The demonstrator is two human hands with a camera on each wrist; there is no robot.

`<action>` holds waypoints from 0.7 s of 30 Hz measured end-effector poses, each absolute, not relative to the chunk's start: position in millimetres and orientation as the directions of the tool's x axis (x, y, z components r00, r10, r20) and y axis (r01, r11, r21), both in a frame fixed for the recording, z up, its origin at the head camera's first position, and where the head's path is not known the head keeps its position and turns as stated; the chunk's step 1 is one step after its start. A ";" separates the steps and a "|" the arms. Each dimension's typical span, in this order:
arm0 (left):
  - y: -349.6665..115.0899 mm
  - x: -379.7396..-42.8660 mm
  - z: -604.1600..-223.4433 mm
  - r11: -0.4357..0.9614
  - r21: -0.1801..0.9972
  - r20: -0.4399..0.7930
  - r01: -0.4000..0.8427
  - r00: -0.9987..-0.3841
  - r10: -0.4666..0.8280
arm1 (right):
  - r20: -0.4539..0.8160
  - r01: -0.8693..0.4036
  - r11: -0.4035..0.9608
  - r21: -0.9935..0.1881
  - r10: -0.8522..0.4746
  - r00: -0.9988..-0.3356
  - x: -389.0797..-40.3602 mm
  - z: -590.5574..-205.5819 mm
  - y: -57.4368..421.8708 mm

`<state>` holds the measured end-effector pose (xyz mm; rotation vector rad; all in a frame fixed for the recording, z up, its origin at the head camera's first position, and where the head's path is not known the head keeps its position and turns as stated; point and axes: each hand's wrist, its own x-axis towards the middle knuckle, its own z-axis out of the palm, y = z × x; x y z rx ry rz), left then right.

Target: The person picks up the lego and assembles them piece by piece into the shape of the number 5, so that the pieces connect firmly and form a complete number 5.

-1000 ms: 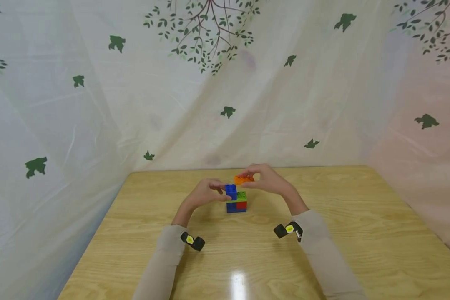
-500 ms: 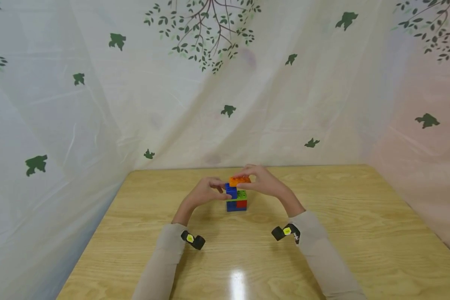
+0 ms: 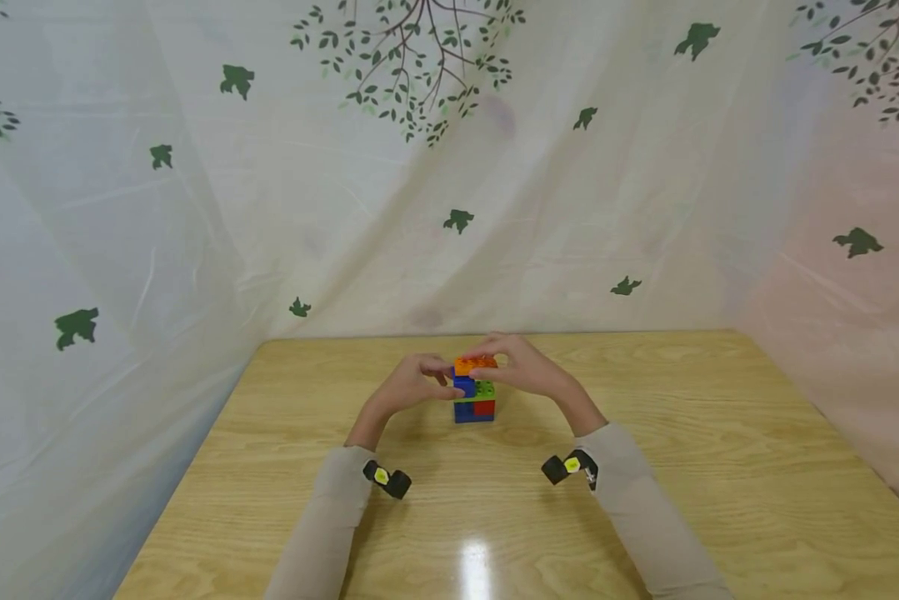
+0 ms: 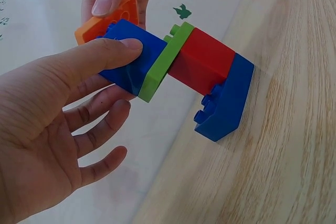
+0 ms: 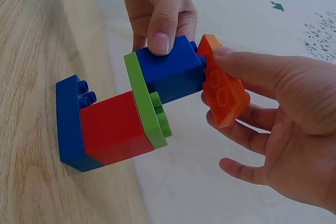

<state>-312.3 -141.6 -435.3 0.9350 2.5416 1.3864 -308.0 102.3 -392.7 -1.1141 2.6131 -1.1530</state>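
Note:
A stack of toy building bricks stands on the table. At its bottom lies a flat blue brick, with a red brick on one end. A thin green plate bridges over the red one, and a taller blue brick rises from the plate's left side. My left hand pinches this upper blue brick between thumb and fingers. My right hand holds an orange plate by its edges. In the right wrist view the orange plate sits tilted right at the upper blue brick's studs.
The wooden table extends around the stack. Behind it hangs a pale cloth printed with leaves and green birds, reaching down to the table's back edge. Each sleeve carries a small black wrist camera.
My right hand has moved the orange plate left and slightly down, from beside the upper blue brick to over its top. The left hand keeps its grip on that brick.

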 end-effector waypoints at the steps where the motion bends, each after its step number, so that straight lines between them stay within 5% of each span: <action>1: -141.5 -312.3 -435.2 0.399 0.789 0.195 0.467 -0.807 0.558 | 0.207 -0.589 0.453 -0.669 -0.647 -0.734 -307.8 -392.7 102.3; 21: -143.8 -312.0 -434.4 0.382 0.799 0.196 0.464 -0.802 0.563 | 0.219 -0.594 0.482 -0.644 -0.627 -0.747 -301.6 -387.6 97.4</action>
